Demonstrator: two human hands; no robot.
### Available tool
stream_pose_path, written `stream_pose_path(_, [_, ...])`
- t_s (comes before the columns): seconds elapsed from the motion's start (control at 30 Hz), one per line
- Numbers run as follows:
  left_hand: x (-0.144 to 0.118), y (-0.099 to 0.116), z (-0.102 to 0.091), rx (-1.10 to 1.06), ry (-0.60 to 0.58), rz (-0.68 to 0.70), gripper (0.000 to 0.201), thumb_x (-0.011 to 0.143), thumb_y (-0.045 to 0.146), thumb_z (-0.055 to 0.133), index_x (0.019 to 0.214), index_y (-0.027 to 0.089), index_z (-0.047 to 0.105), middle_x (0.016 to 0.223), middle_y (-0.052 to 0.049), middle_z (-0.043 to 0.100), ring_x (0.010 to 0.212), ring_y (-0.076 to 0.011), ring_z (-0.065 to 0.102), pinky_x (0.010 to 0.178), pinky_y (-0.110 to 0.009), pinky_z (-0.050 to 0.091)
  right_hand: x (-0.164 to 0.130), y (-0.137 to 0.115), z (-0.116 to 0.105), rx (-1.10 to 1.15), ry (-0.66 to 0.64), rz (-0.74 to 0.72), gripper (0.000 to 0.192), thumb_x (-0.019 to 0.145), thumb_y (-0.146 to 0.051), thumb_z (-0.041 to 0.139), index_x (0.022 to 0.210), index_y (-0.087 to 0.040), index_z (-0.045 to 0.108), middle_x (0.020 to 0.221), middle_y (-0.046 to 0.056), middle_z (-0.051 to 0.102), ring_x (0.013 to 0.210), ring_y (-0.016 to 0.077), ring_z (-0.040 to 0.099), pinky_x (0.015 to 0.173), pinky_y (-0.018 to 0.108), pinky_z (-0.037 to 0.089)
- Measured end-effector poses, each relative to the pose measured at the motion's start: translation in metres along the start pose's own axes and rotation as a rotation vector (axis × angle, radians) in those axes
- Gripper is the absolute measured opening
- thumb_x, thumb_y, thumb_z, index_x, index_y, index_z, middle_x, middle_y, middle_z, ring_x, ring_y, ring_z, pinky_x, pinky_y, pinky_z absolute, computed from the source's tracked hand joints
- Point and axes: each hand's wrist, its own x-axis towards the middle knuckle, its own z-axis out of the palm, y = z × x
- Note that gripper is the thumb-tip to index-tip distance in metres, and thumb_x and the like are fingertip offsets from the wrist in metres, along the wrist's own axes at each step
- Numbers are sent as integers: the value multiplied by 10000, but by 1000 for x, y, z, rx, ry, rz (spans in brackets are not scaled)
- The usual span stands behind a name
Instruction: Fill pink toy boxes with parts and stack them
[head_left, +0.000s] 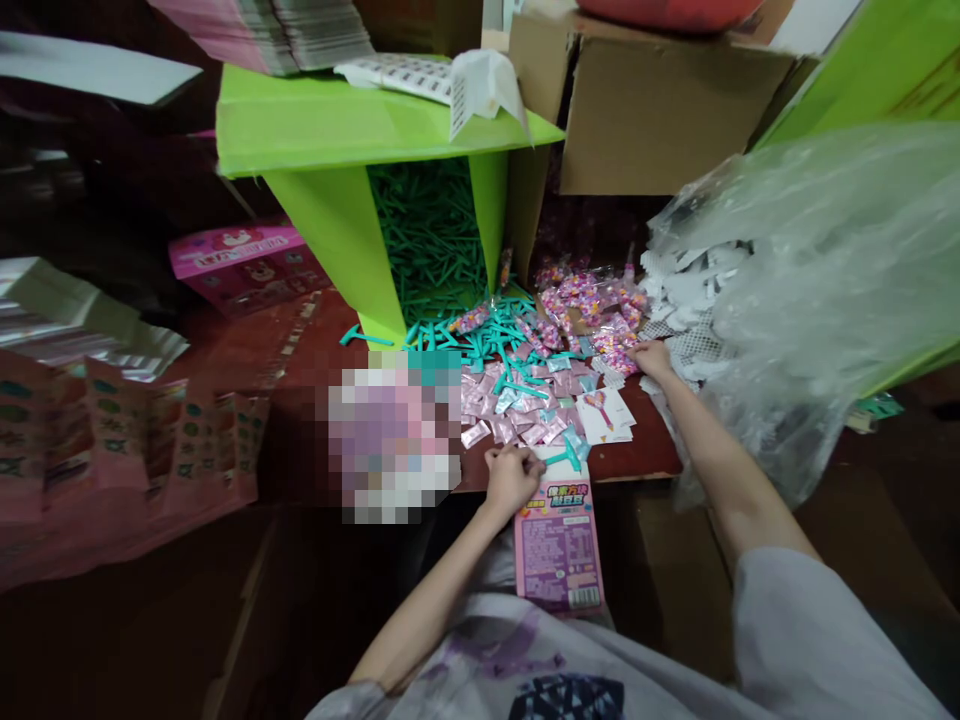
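Pink is the colour of the flat printed cardboard box (559, 545) that the left hand (511, 478) holds at its upper left corner; the box lies over the near edge of the dark red table (300, 360) and reaches down to the person's lap. The left forearm comes up from the bottom of the head view, the wrist is bent a little, and the fingers are curled closed on the box corner, knuckles up. A small teal plastic stick (568, 455) lies just beside this hand, at the top edge of the box. The right hand (651, 358) is stretched further forward with a nearly straight arm, palm down, and it rests on a heap of small clear packets with pink and coloured sweets (592, 310); whether the fingers pinch one packet or only touch the heap, I cannot tell. Between the two hands lie many small pink foil sachets (510, 410) and white printed cards (607, 415). Behind them a green cardboard box (322, 150), lying on its side, spills more teal sticks on the table. A big clear plastic bag (817, 290) stands just right of the right arm.
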Motion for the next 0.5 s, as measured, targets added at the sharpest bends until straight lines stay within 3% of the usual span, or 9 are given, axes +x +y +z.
stream_pose_path(0.2, [-2, 0, 1, -13, 17, -14, 125, 753, 275, 634, 651, 203, 647, 765, -10, 690, 868, -209, 579, 869, -396, 256, 5, -4, -4, -71, -37, 17, 210, 664, -290, 676, 817, -154, 719, 832, 69, 687, 838, 214, 606, 764, 287, 452])
stream_pose_path(0.27, [-3, 0, 1, -13, 23, -9, 120, 755, 274, 636, 658, 203, 650, 776, -8, 697, 880, -209, 581, 870, -396, 256, 0, -6, -3, -86, -11, 17, 202, 682, -292, 659, 826, -161, 715, 935, 88, 675, 924, 234, 586, 820, 318, 443])
stream_pose_path(0.4, [-4, 0, 2, -18, 33, -12, 122, 763, 287, 635, 675, 205, 658, 789, -10, 703, 879, -204, 583, 876, -394, 257, -10, -14, -7, -50, 117, -156, 231, 777, -257, 542, 905, -140, 695, 1184, 122, 587, 1121, 269, 484, 955, 389, 375])
stream_pose_path(0.5, [-4, -2, 1, -29, 28, -7, 130, 772, 290, 628, 678, 206, 659, 791, -13, 708, 872, -204, 586, 877, -396, 259, -3, -19, -26, 11, 110, -278, 259, 821, -197, 449, 964, -123, 652, 1033, 106, 636, 989, 217, 544, 887, 329, 415])
